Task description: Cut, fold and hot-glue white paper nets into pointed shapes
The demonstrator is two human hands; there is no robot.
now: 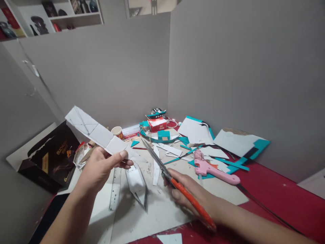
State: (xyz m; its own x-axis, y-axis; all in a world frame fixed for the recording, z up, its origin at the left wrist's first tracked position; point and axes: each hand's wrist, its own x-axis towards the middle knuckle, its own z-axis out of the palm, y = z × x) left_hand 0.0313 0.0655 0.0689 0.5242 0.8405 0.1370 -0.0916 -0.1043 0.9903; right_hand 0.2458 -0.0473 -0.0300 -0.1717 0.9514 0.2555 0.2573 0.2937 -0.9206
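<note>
My left hand (101, 164) pinches a long white cardboard strip (99, 134) near its pointed lower end, with the thumb on top. Pencil lines cross the strip, which tilts up to the left. In my right hand (190, 191) are scissors with red-orange handles (194, 200). Their blades (154, 154) point up and left, close together and apart from the strip. Beneath the strip, a white boat-shaped cardboard piece (136, 183) lies on the pale work board (149, 225), beside a clear ruler (115, 189).
A pink glue gun (215, 172) rests at the right, its cord trailing over the red table (284, 193). White and teal scraps (171, 149) lie behind. A black box (54, 157) stands left, a paper cup (117, 132) and red box (157, 125) at the back.
</note>
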